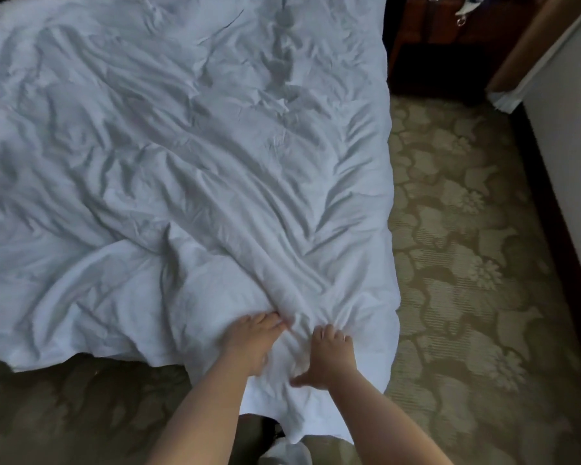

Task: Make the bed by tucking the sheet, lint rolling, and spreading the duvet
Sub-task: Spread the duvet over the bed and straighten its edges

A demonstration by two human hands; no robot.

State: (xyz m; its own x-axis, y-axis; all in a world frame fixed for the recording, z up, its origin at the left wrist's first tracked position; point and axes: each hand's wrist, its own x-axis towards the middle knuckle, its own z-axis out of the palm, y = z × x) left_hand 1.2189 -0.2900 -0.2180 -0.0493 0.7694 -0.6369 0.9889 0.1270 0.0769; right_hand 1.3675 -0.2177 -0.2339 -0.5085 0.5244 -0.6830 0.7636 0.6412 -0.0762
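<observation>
A white, heavily wrinkled duvet (168, 156) covers the bed and fills most of the head view. Its near corner hangs off the bed's foot toward me. My left hand (249, 340) grips a bunch of the duvet near that corner, fingers dug into the folds. My right hand (329, 357) grips the duvet just to the right, fingers curled into the cloth and thumb spread out to the left. Creases fan out from both hands across the bed. The sheet under the duvet is hidden, and no lint roller is in view.
Patterned green-beige carpet (467, 263) runs along the right side and foot of the bed. A dark wooden cabinet (450, 31) stands at the far right corner. A pale wall with dark baseboard (564, 156) bounds the right.
</observation>
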